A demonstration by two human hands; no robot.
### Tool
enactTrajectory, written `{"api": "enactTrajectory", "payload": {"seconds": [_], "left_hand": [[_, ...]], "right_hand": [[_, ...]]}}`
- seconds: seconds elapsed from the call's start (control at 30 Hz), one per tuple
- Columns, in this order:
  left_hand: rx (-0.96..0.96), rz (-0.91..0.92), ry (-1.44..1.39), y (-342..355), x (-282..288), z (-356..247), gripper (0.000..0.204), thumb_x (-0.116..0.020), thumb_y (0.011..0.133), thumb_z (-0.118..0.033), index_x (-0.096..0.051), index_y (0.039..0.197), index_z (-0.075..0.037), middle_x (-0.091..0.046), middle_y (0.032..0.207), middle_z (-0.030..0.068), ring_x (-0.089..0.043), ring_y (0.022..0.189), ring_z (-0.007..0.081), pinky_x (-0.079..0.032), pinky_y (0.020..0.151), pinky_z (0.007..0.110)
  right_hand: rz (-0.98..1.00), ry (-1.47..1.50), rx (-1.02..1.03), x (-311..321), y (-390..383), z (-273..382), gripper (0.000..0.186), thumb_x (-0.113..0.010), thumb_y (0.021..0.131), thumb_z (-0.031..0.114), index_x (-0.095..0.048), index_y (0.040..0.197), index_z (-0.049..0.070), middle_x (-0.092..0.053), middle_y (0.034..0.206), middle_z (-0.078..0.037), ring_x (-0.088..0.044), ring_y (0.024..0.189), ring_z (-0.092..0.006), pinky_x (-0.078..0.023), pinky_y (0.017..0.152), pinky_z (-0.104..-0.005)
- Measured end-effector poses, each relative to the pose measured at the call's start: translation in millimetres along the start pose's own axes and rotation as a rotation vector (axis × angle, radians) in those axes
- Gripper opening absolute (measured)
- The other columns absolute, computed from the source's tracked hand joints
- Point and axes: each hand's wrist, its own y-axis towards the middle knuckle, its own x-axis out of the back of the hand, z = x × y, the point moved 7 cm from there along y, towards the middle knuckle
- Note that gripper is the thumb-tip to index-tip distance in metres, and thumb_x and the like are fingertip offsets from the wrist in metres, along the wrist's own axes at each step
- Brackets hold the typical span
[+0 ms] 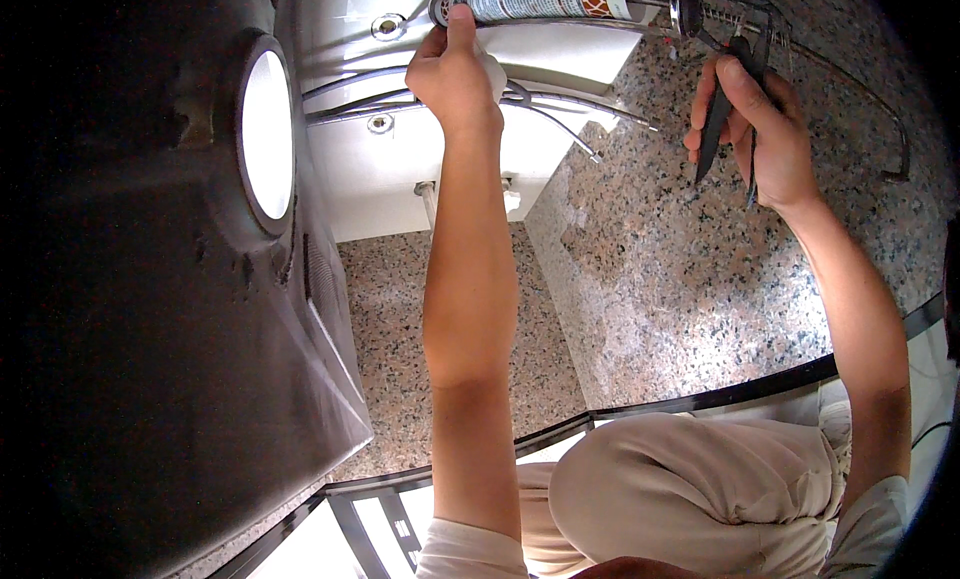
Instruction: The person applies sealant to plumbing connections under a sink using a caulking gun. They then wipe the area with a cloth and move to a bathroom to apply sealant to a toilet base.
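Across the top of the head view lies a caulking gun [686, 11], with a printed sealant tube [545, 1] set in its metal cradle. My left hand [455, 74] is closed round the front end of the gun, thumb laid on the end of the tube. There is something pale under the fingers, mostly hidden by the hand. At the other end, my right hand [752, 109] grips the gun's black handle [714, 134]. The plunger rod [865, 84] runs out behind it and ends in a bent hook. The tube's nozzle is out of sight.
A large dark basin-like body [130, 329] with a bright round opening [267, 134] fills the left side. Thin hoses [360, 84] cross the white wall [350, 184] near round fittings [388, 27]. Speckled stone panels [690, 259] lie below and right, bordered by a black frame edge [740, 387].
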Motion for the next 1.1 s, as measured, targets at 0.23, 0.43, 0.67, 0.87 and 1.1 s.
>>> {"api": "enactTrajectory", "payload": {"seconds": [0.23, 0.43, 0.67, 0.87, 1.1], "left_hand": [[-0.031, -0.034, 0.017, -1.2, 4.4, 0.6, 0.037, -0.078, 0.091, -0.023, -0.070, 0.107, 0.010, -0.072, 0.096, 0.0124, -0.066, 0.088, 0.0208, -0.051, 0.085, 0.033], [0.016, -0.043, -0.075, 3.4, 6.4, 6.8, 0.034, -0.078, 0.091, -0.021, -0.070, 0.103, 0.009, -0.072, 0.095, 0.0123, -0.065, 0.086, 0.0199, -0.051, 0.082, 0.033], [0.033, 0.000, -0.014, -0.3, 3.4, 2.8, 0.047, -0.075, 0.096, -0.029, -0.066, 0.122, 0.010, -0.072, 0.103, 0.0108, -0.061, 0.092, 0.0183, -0.048, 0.087, 0.034], [-0.052, -0.034, -0.043, 2.1, 5.9, 4.9, 0.034, -0.076, 0.093, -0.022, -0.070, 0.106, 0.009, -0.072, 0.097, 0.0122, -0.064, 0.085, 0.0190, -0.051, 0.080, 0.033], [0.010, -0.004, -0.040, 1.2, 3.3, 2.8, 0.036, -0.074, 0.095, -0.022, -0.070, 0.111, 0.009, -0.073, 0.101, 0.0119, -0.065, 0.091, 0.0190, -0.050, 0.085, 0.033]], "right_hand": [[-0.017, -0.020, -0.018, -0.6, 0.8, 5.5, 0.041, -0.063, 0.100, 0.046, -0.067, 0.095, 0.005, -0.067, 0.074, -0.005, -0.068, 0.062, -0.0154, -0.058, 0.056, -0.0301], [0.003, -0.023, -0.017, -0.7, 2.5, 9.4, 0.041, -0.063, 0.100, 0.046, -0.067, 0.097, 0.005, -0.067, 0.076, -0.005, -0.069, 0.063, -0.0159, -0.059, 0.056, -0.0307], [0.045, -0.070, -0.013, 1.4, 4.0, 8.1, 0.041, -0.052, 0.107, 0.044, -0.062, 0.107, 0.004, -0.066, 0.079, -0.006, -0.070, 0.067, -0.0157, -0.058, 0.062, -0.0320], [0.054, -0.115, -0.022, 5.4, 6.1, 8.9, 0.040, -0.052, 0.106, 0.044, -0.063, 0.106, 0.005, -0.066, 0.079, -0.005, -0.069, 0.069, -0.0150, -0.058, 0.063, -0.0326], [0.069, -0.249, 0.043, 12.9, 12.9, 20.5, 0.038, -0.055, 0.105, 0.042, -0.065, 0.105, 0.005, -0.066, 0.079, -0.004, -0.068, 0.070, -0.0145, -0.057, 0.066, -0.0322]]}}
